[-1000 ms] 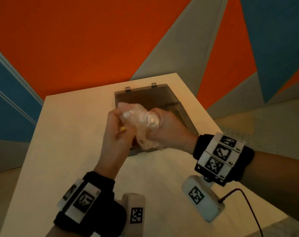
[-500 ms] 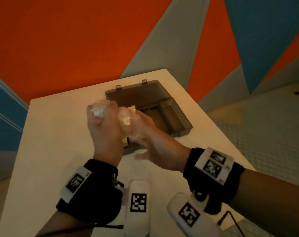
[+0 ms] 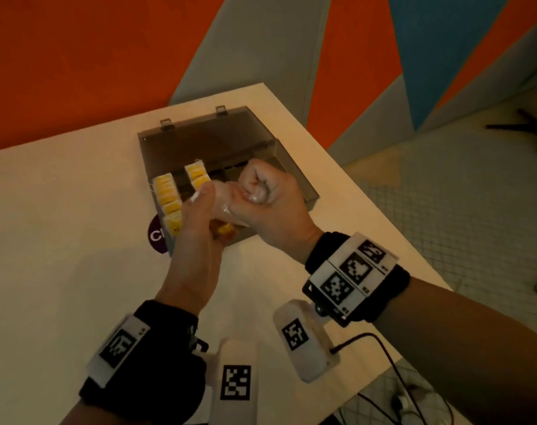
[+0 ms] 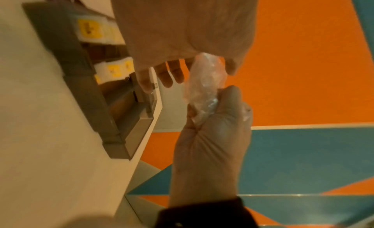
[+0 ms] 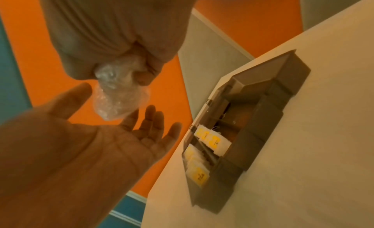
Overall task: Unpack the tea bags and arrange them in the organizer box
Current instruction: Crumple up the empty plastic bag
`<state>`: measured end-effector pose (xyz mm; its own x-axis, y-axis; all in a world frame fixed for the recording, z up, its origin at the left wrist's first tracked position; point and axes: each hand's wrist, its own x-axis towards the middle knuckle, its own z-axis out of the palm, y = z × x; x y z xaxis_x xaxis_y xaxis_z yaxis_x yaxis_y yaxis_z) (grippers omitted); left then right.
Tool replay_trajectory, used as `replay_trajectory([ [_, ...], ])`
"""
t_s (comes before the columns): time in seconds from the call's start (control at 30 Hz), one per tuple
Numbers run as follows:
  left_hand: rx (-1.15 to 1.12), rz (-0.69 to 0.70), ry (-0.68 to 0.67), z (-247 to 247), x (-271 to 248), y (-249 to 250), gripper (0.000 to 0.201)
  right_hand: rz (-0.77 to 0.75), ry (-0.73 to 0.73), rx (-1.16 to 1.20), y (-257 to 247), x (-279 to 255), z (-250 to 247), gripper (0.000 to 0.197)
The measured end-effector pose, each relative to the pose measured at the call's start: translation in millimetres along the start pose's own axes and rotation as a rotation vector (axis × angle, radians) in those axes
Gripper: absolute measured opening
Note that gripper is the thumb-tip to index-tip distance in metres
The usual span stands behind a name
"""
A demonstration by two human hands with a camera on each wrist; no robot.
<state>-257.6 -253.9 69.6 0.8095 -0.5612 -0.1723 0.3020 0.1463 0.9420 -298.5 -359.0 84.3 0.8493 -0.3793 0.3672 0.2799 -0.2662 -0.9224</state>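
- Box (image 3: 294, 176): grey organizer, lid open, on the bench (image 3: 61, 240).
- Tea bags (image 3: 167, 191): yellow-tagged, standing in two rows in the compartments at the box's left end. The other compartments look unfilled.
- Wrap (image 4: 204, 84): crumpled clear film, held above the box's near edge. A yellow scrap shows under it, and whether bags remain inside cannot be told.
- Left hand (image 3: 196, 228): above the box's near-left corner, fist clenched round the wrap.
- Right hand (image 3: 270, 207): over the box's middle. The wrist view shows its fingers straight, cupped under the wrap's loose end with no grip, though it looks bunched from above.
- Purple disc (image 3: 154, 236): on the bench, touching the box's near-left corner.
- Risk: the film is thin, so a hard pull could tear it and scatter any bags left inside.
- Risk: the hands hang just above the filled rows, so a jerk could topple them or shift the box.
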Motion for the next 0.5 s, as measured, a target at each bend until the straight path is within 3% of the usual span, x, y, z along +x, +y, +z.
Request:
replay_trajectory([
  [0.07, -0.017, -0.017, 0.031, 7, 2, -7, 0.053, -0.074, -0.017, -0.076, 7, 0, -9, 0.027],
  [0.17, 0.067, 0.017, 0.173, 14, 6, -26, 0.023, -0.08, -0.067, -0.157, 27, 3, -31, 0.028],
  [0.4, 0.268, -0.022, 0.241, 47, 4, -74, 0.033, 0.21, 0.06, -0.237, 97, 39, -148, 0.039],
  [0.5, 0.204, -0.057, 0.324, 65, 3, -92, 0.035, 0.333, 0.127, -0.175, 130, 40, -208, 0.045],
])
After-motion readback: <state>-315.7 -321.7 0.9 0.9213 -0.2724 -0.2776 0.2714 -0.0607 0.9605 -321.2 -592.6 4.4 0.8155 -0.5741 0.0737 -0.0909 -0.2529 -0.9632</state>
